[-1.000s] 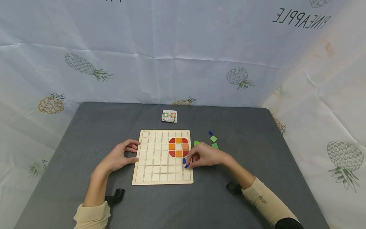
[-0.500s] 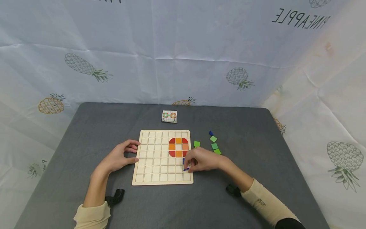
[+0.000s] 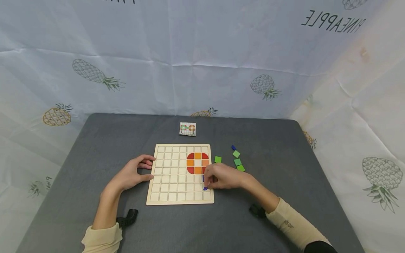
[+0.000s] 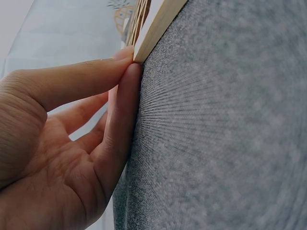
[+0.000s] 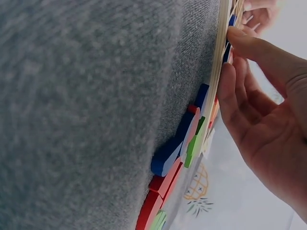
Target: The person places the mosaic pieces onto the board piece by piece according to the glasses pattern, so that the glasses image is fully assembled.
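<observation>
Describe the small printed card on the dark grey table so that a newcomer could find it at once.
On the dark grey table, find the pale wooden grid board. Beyond its far edge is the small, whitish, rectangular printed card. Unlike the loose, single-coloured green tiles nearby, it carries a multicoloured pattern.

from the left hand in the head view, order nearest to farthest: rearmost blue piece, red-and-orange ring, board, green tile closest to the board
1. Board: touched by the left hand at its left edge
2. Red-and-orange ring: on the board's right side
3. Green tile: just right of the board
4. Blue piece: farther right
</observation>
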### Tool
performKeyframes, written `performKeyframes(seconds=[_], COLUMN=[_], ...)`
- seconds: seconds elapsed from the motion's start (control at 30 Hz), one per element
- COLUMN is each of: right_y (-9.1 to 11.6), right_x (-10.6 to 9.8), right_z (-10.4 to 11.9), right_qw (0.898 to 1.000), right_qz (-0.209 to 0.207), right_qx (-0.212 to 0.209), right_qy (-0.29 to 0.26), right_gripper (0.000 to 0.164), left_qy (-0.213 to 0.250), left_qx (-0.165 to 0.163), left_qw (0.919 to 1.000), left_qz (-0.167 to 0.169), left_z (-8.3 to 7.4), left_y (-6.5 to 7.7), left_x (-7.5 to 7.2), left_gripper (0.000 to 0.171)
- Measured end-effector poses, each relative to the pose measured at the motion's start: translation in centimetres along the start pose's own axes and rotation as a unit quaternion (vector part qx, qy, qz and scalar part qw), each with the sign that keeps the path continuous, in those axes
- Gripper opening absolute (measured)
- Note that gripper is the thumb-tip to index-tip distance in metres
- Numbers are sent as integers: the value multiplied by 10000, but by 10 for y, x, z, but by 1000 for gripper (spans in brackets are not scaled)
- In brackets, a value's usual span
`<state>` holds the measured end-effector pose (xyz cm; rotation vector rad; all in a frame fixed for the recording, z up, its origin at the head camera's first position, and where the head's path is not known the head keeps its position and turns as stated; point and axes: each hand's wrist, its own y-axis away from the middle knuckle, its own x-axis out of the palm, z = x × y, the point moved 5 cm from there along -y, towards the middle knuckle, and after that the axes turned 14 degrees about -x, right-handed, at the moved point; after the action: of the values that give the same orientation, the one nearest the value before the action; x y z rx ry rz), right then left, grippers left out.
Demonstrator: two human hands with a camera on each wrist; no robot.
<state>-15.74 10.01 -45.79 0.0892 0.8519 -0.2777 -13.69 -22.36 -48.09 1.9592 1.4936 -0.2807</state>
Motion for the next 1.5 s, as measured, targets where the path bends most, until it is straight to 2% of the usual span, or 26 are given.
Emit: performKeyframes(seconds=[0.27,0.43,0.57,0.77,1.07,1.27,1.43,1.5], right_y=[-2,0,6,22,59,77,86,88], right_x=[-1,-3,-10,-29,-64,-81,-86,-87], right_z=[-3,-6,-10,-25,-61,-92,-112,-116], right_qw=[9995,9994,9988,9957,9814,9638,9523,9514], right_qz=[-145,-188,-396,-673,-1410,-1871,-1966,-1925], right_qx=[290,260,243,632,1302,1874,2325,2398], right_qy=[0,-122,-176,-68,88,304,225,173], right_gripper=[13,11,9,16,20,22,24,23], left_qy=[12,4,-12,3,-11,6,2,-15], left_qx=[1,5,-3,-4,-48,-44,-58,-59], left_qw=[10000,10000,10000,10000,10000,10000,10000,10000], left_qz=[-2,-11,-36,-33,-18,-19,-8,-9], left_z=[-1,-1,-1,-1,-2,-2,-1,0], left_y=[1,1,1,1,0,1,0,0], left_x=[0,-1,-1,0,-1,-1,-1,-1], left_gripper=[61,61,61,61,62,62,62,62])
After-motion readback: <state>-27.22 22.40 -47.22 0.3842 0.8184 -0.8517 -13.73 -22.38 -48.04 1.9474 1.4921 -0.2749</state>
